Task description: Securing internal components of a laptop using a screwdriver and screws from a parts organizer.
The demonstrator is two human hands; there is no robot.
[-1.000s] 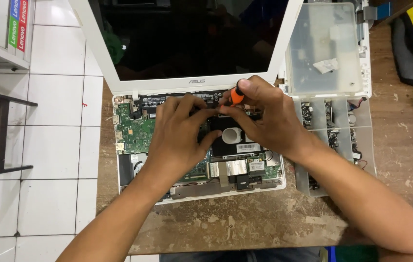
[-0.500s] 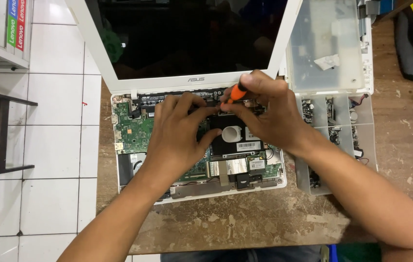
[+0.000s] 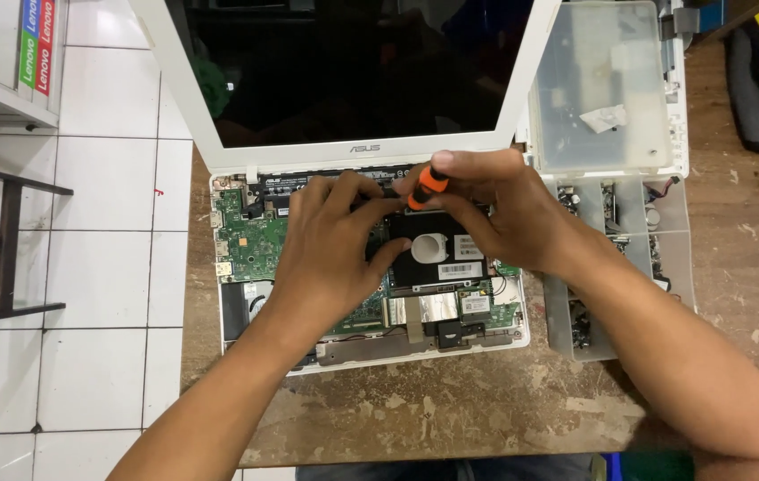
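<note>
Fingers, right: my right hand (image 3: pixel 509 214) has its fingers pinched together around the orange screwdriver (image 3: pixel 428 186), thumb on top of the handle.
Fingers, left: my left hand (image 3: pixel 330 245) lies flat on the open laptop (image 3: pixel 255 240), fingers spread apart and holding nothing, fingertips near the screwdriver's tip.
Screwdriver: tilted, its tip hidden between both hands, at the rear edge of the black drive (image 3: pixel 437 254), just below the hinge.
Laptop: white, bottom shell open with green board exposed, screen (image 3: pixel 353 62) upright and dark; it sits on the worn wooden tabletop (image 3: pixel 451 410).
Parts box: clear plastic organiser (image 3: pixel 616 205) just right of the laptop, lid raised, small parts in its compartments.
</note>
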